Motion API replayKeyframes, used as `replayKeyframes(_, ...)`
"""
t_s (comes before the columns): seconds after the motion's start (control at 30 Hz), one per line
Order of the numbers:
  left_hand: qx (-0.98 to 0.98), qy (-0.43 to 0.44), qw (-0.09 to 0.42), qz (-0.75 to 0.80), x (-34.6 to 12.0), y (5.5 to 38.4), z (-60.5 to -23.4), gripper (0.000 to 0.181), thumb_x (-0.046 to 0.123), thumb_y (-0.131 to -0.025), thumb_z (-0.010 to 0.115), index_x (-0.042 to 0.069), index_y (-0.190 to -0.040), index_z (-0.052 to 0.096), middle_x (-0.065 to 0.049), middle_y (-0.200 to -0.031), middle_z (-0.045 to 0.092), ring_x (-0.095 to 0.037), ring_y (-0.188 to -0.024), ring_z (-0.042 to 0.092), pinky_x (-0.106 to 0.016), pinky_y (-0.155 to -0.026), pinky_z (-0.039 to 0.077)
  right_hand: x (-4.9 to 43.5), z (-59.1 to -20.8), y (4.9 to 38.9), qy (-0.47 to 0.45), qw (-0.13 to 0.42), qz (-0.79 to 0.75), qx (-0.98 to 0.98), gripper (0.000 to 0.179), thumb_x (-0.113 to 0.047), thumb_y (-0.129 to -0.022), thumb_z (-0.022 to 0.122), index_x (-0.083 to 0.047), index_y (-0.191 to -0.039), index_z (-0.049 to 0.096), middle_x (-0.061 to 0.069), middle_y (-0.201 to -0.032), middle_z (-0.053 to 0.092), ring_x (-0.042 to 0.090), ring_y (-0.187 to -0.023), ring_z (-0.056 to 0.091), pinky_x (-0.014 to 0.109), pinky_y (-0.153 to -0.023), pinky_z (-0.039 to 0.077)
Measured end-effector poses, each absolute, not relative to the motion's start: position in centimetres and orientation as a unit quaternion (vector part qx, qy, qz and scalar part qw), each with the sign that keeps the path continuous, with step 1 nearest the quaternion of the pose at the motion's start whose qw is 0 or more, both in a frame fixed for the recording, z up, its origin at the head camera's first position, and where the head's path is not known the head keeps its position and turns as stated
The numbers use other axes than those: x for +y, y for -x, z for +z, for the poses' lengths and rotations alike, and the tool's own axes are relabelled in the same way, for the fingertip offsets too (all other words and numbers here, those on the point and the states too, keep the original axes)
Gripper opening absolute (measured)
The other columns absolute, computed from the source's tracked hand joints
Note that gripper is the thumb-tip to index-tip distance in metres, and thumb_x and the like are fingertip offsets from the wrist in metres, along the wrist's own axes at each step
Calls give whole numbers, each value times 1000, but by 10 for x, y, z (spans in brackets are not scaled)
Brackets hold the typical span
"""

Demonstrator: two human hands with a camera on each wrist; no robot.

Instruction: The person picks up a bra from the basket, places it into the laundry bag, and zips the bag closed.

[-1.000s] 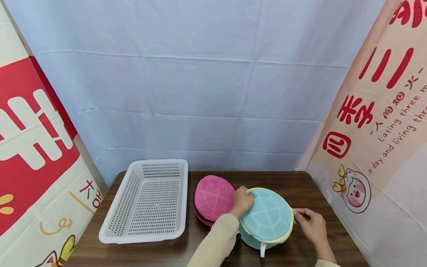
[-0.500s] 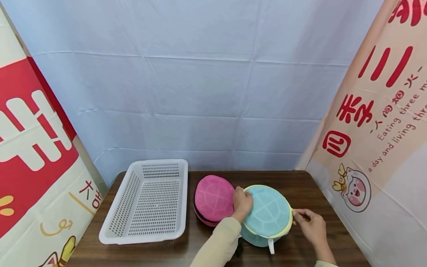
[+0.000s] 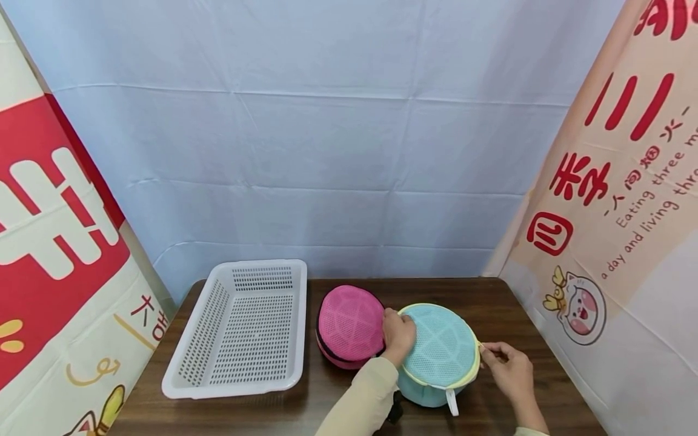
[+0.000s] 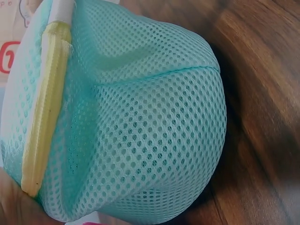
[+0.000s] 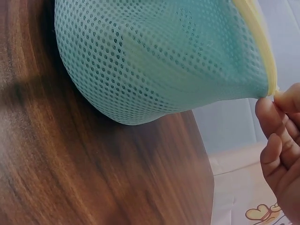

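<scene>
A round turquoise mesh laundry bag (image 3: pixel 440 348) with a yellow zipper rim stands on the table's right half. My left hand (image 3: pixel 400 335) grips its rim on the left side, fingers over the edge. On the opposite side, the thumb and finger of my right hand (image 3: pixel 511 370) pinch the end of the yellow zipper (image 5: pixel 260 35) and draw that edge outward to a point. The mesh wall looks puffed and creased in the left wrist view, with a white fabric tab (image 4: pixel 62 10) on the rim. Against my left hand sits a pink mesh laundry bag (image 3: pixel 349 327) with black trim.
A white perforated plastic basket (image 3: pixel 300 339) occupies the left of the dark wooden table (image 3: pixel 322 418). Something small and black (image 3: pixel 395 409) lies beside my left sleeve. Light blue cloth (image 3: pixel 327 151) hangs behind, with printed cloths at both sides.
The turquoise bag has turned slightly, its white tab shifting to the right along the front. My left hand has moved a little with the rim; my right hand has stayed nearly in place.
</scene>
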State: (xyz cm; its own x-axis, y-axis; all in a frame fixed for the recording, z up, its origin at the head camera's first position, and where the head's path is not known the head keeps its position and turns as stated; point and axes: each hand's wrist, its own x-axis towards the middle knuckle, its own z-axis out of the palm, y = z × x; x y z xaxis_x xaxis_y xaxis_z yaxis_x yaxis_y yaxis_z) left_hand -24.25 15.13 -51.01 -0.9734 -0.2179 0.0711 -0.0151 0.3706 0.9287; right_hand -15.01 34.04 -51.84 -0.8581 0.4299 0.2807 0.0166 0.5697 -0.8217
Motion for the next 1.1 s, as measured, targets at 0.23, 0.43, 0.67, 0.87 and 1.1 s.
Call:
replayKeyframes(0.23, -815, -89, 91, -565, 153, 241, -510, 13, 9, -86, 53, -2, -91, 51, -14, -83, 52, -36, -90, 53, -45, -82, 41, 343, -525, 150, 123, 247, 461, -843, 18, -15, -83, 69, 3, -79, 68, 9, -73, 66, 12, -56, 61, 21, -46, 47)
replayKeyframes(0.43, -812, -105, 102, -564, 156, 240, -510, 13, 8, -86, 53, -3, -91, 52, -14, -84, 52, -36, -90, 53, -46, -82, 41, 357, -547, 156, 120, 244, 467, -841, 23, -24, -82, 71, -2, -79, 69, 6, -74, 67, 11, -57, 62, 30, -42, 46)
replayKeyframes(0.67, -805, -125, 121, -567, 159, 239, -508, 10, 6, -84, 53, -3, -89, 51, -15, -84, 52, -36, -89, 53, -46, -81, 41, 347, -532, 149, 117, 234, 480, -837, 21, -18, -84, 68, 3, -81, 68, 8, -72, 66, 14, -57, 62, 25, -47, 49)
replayKeyframes(0.87, -796, -124, 131, -578, 158, 238, -509, 6, 6, -85, 53, 1, -85, 49, -12, -81, 50, -34, -85, 53, -45, -79, 41, 363, -562, 162, 136, 227, 456, -849, 19, -23, -86, 67, -4, -87, 70, 6, -74, 67, 16, -58, 63, 26, -46, 48)
replayKeyframes(1.1, -814, -73, 110, -566, 150, 235, -510, 5, 6, -83, 56, 3, -82, 52, -6, -76, 49, -28, -79, 53, -42, -73, 43, 367, -569, 158, 144, 230, 448, -852, 22, -28, -86, 67, -6, -84, 70, 4, -71, 66, 12, -55, 61, 31, -41, 45)
